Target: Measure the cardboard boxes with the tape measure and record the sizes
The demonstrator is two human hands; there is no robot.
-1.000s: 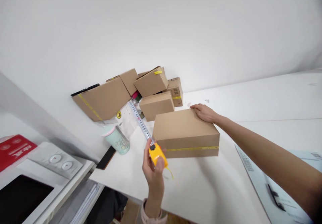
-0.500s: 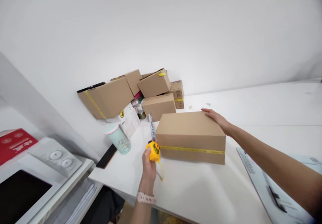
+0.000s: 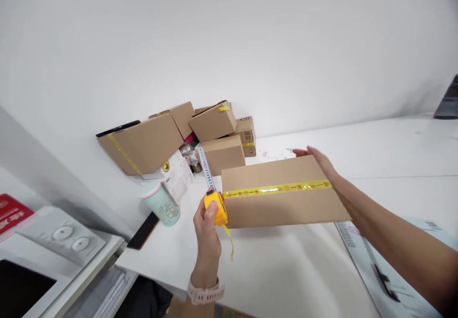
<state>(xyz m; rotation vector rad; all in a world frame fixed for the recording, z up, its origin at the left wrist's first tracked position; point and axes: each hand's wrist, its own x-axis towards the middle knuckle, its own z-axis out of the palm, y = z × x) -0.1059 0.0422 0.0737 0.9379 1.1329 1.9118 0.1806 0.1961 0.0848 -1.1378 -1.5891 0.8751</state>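
My left hand [image 3: 207, 227] is closed around a yellow tape measure [image 3: 216, 208], thumb on its case. The blade [image 3: 206, 170] sticks out away from me beside the left end of a cardboard box [image 3: 275, 208], and a yellow wrist strap [image 3: 229, 241] dangles below. The box is tipped, with its face bearing yellow printed tape [image 3: 279, 189] turned up towards me. My right hand [image 3: 318, 160] bears on the box at its far right corner, its fingers reaching along the back edge; the box partly hides the palm.
Several cardboard boxes [image 3: 143, 141] are piled against the wall. A mint tumbler [image 3: 162, 203], a black phone-like slab [image 3: 143, 230] and a printed carton [image 3: 179, 175] stand or lie at left. A microwave [image 3: 53, 256] is lower left. A pale mat [image 3: 393, 261] lies at right.
The box has tipped, so its taped face now shows broadly and its former top is out of sight. My right hand has shifted behind it; my left still holds the tape measure.
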